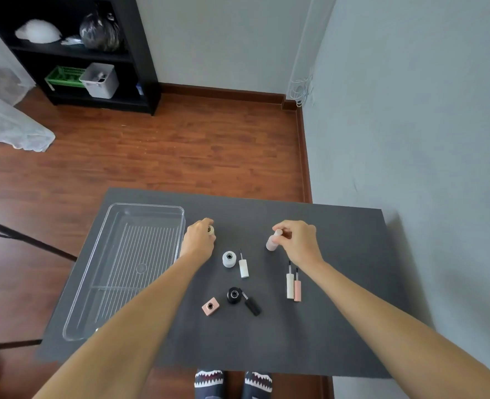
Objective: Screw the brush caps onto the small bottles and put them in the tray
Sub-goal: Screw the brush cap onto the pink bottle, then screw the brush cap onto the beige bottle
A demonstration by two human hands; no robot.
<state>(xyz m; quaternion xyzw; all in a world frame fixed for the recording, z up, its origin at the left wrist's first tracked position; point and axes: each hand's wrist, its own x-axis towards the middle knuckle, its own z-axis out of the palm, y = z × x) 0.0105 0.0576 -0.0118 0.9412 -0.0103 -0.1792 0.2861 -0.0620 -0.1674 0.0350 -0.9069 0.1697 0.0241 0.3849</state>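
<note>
My left hand is closed around a small cream bottle beside the clear tray; only the bottle's open neck shows. A pale pink bottle with a pink cap stands at the fingers of my right hand, which pinch its cap. Between the hands and me lie an open white bottle, a white brush cap, an open black bottle, a black brush cap, an open pink square bottle, and a cream brush cap next to a pink brush cap.
The dark grey table stands against a grey wall on the right, with wooden floor beyond its far edge. A black shelf unit stands far back on the left. Nothing lies in the tray.
</note>
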